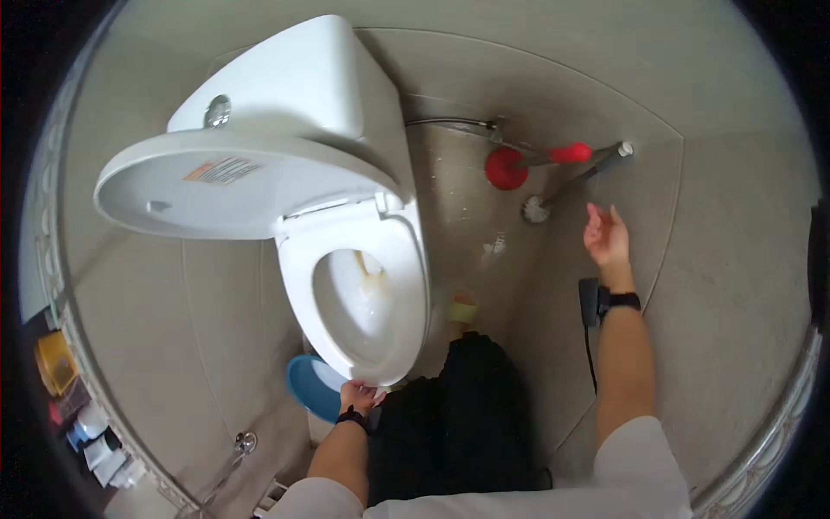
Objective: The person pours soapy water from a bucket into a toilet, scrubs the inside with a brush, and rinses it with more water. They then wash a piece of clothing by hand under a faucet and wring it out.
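A white toilet stands left of centre with its lid raised and its seat lowered over the bowl. Brownish stains show inside the bowl. At the seat's front edge, my left hand is closed on the rim, with some fingers hidden. My right hand is apart from everything, its fingers loosely spread. The nearest thing to it is a toilet brush with white bristles, leaning in the corner. Beside the brush leans a plunger with a red cup and red grip.
A blue basin sits on the floor beside the bowl's front. A water hose runs from the toilet to the wall. White scraps lie on the tiles. A black box with a cord is by my right wrist. Bottles line the left.
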The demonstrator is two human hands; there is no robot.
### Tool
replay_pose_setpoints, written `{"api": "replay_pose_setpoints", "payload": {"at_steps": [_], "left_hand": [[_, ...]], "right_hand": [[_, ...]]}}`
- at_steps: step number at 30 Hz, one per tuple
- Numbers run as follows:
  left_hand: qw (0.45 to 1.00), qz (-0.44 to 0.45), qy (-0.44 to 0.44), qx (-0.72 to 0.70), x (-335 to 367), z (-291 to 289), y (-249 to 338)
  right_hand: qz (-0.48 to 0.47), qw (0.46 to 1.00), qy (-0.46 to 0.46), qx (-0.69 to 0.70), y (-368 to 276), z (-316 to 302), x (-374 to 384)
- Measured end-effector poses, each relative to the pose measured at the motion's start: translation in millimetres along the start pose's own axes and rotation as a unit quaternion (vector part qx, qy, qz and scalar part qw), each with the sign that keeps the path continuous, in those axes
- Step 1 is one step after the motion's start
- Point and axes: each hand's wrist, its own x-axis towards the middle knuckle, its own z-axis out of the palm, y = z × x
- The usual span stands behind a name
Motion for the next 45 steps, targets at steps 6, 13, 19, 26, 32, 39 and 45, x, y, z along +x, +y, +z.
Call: {"api": "replay_pose_setpoints", "payload": {"at_steps": [6,13,19,26,32,39,45], "left_hand": [[0.987,0.132,-0.09,0.007,-83.0,-45.2,-18.9],[0.89,0.377,-0.21,0.145,-284.9,-35.2,39.3],[0.724,0.577,-0.338,0.172,-372.6,85.9,121.5],[0.74,0.582,-0.31,0.135,-407.7,178.0,168.8],[0.619,0.644,-0.375,0.248,-398.8,174.1,146.8],[0.603,0.647,-0.373,0.28,-350.9,131.5,136.0],[0.705,0.508,-0.332,0.367,-244.6,7.8,148.2]], "right_hand": [[0.043,0.997,0.003,-0.063,81.4,-22.7,-76.4],[0.115,0.977,0.016,-0.177,176.6,39.3,-180.3],[0.052,0.955,-0.104,-0.274,194.2,120.1,-212.0],[0.003,0.926,-0.134,-0.354,203.0,142.6,-231.7],[0.005,0.912,-0.114,-0.393,209.2,105.6,-254.5],[-0.004,0.909,-0.086,-0.407,230.0,78.9,-284.6],[-0.03,0.892,-0.112,-0.437,302.9,83.5,-303.7]]}}
